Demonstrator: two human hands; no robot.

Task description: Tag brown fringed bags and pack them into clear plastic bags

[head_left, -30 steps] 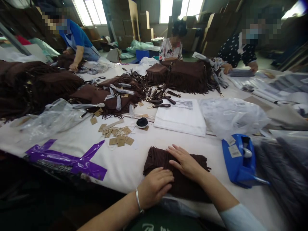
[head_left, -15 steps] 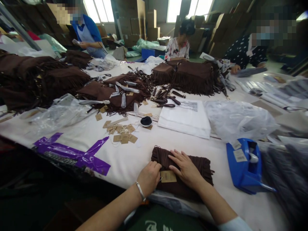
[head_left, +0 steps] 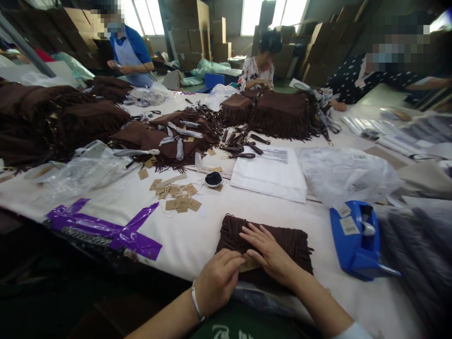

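Note:
A brown fringed suede bag lies flat at the near edge of the white table. My right hand rests flat on it with fingers stretched out. My left hand is at the bag's near left edge, its fingers curled onto a small tan paper tag that lies on the bag between the two hands.
A blue tape dispenser stands right of the bag. Loose tan tags, purple tape strips, clear plastic bags, a stack of white sheets and piles of brown fringed bags cover the table. Three other people work along the far side.
My left hand slid from the bag's left corner toward the tag and now covers part of it. My right hand stayed flat on the bag. The view shifted slightly.

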